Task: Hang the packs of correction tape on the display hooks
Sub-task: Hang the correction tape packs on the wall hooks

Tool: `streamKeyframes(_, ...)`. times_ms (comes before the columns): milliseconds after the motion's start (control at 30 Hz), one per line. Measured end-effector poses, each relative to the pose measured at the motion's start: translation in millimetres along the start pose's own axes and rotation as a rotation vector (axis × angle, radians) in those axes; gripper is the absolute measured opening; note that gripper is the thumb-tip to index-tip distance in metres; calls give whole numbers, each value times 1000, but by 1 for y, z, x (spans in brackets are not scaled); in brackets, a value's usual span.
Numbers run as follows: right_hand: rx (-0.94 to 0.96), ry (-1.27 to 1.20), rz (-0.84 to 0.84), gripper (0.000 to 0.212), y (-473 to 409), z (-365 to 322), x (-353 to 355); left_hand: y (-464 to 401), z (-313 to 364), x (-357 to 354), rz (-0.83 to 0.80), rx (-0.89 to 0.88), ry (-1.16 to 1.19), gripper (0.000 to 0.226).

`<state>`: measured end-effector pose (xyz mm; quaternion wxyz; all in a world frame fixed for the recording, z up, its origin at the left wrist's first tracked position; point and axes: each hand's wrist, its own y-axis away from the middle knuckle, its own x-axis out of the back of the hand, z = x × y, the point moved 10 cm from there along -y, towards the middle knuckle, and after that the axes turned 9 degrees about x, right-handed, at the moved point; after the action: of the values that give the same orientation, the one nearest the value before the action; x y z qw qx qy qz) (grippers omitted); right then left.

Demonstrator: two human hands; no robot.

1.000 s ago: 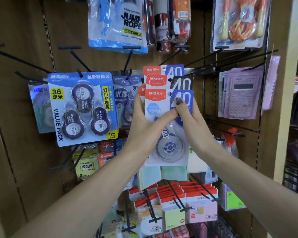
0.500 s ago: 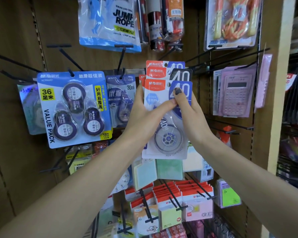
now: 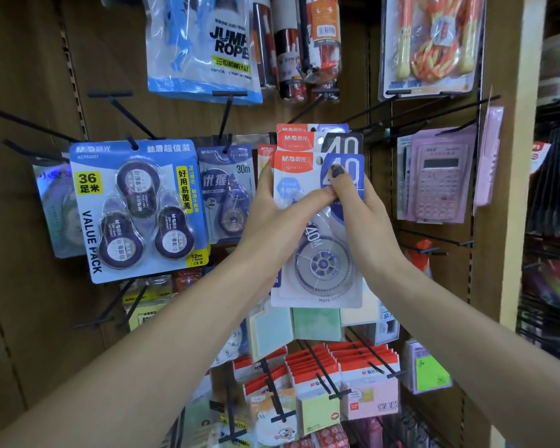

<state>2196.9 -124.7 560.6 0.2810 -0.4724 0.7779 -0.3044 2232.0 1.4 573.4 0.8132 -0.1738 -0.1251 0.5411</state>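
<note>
Both hands hold a fanned stack of red-and-blue carded correction tape packs (image 3: 317, 227) up against the brown slotted display panel (image 3: 29, 286), in the gap between the hanging grey-blue 30m tape pack (image 3: 225, 192) and the pink calculators in clear sleeves (image 3: 440, 182). The left hand (image 3: 272, 227) wraps the stack's left edge, its thumb laid across the front card; the right hand (image 3: 359, 218) pinches the right edge, its fingers (image 3: 337, 176) curled onto the big "40" print. Both are firmly closed on the stack, so neither is free to steady anything else.

Three card tops show, stepped one above another, and the front card's small hang hole (image 3: 319, 161) is visible near its top edge. The black wire display hooks (image 3: 317, 108) jut out just above and beside the stack; which one is meant for these packs I cannot tell, and none appears to pass through a hole yet.

The main risk, as I judge it, is misalignment: with the cards fanned, their holes do not line up, so pushing the whole stack on at once could catch only one card (or none) and bend the thin board. The rear packs could also slip free if the grip loosens to feed a hook. The large blue three-reel value pack (image 3: 139, 208) and the 30m pack hang close on the left, and a nudge from the left forearm might swing them.
</note>
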Motion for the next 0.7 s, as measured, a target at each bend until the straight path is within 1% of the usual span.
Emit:
streamKeyframes(167,-12,3,11,35,2,-1,4,3,-2,-5,-10,23,15,42)
streamKeyframes(400,-53,28,16,35,-5,3,4,-9,-4,-4,-15,46,29,49)
streamKeyframes(467,-74,36,14,35,-10,8,4,-15,-8,-2,1,68,2,56)
streamKeyframes(567,-126,15,-12,34,-18,15,-1,-26,-15,1,13,83,-27,72)
streamKeyframes(700,-247,-11,-27,37,-35,34,-9,-38,-22,5,13,157,-11,76)
